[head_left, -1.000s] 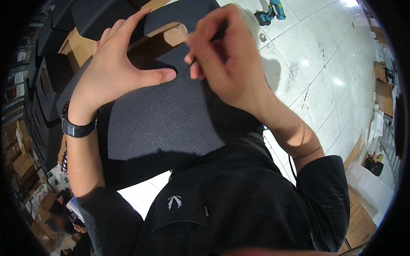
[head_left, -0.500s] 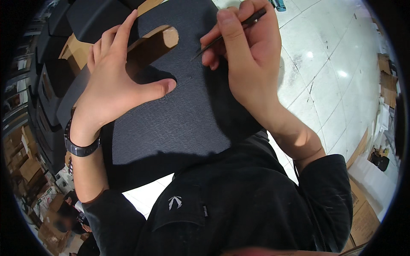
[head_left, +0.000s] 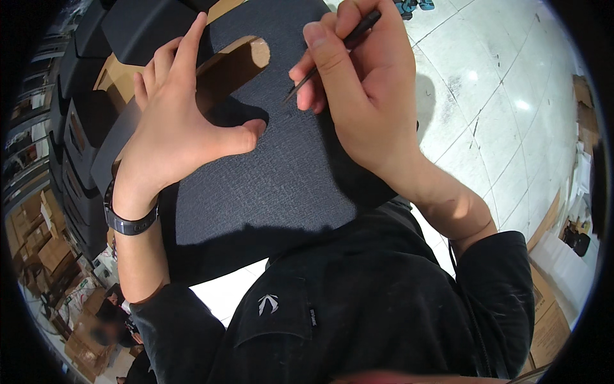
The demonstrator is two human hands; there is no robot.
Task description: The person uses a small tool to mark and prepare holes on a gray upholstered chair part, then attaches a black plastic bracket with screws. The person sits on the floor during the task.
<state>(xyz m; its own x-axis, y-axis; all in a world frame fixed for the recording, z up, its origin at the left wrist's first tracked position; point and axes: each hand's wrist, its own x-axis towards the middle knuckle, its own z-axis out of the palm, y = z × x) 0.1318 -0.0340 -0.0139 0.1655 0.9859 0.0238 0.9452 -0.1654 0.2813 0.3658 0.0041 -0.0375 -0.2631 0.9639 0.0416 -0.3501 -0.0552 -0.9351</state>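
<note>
The broad dark-grey curved panel (head_left: 268,185) is covered in matt, finely grained, cloth-like material. A rounded, pale-brown edge of bare wood-like board (head_left: 259,52) is exposed toward eleven o'clock. Toward two o'clock, light is reflected by glossy white floor tiles (head_left: 486,102).

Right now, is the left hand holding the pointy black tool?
No, the right hand holds the pointy black tool, while the left hand is spread open over the dark panel.
</note>
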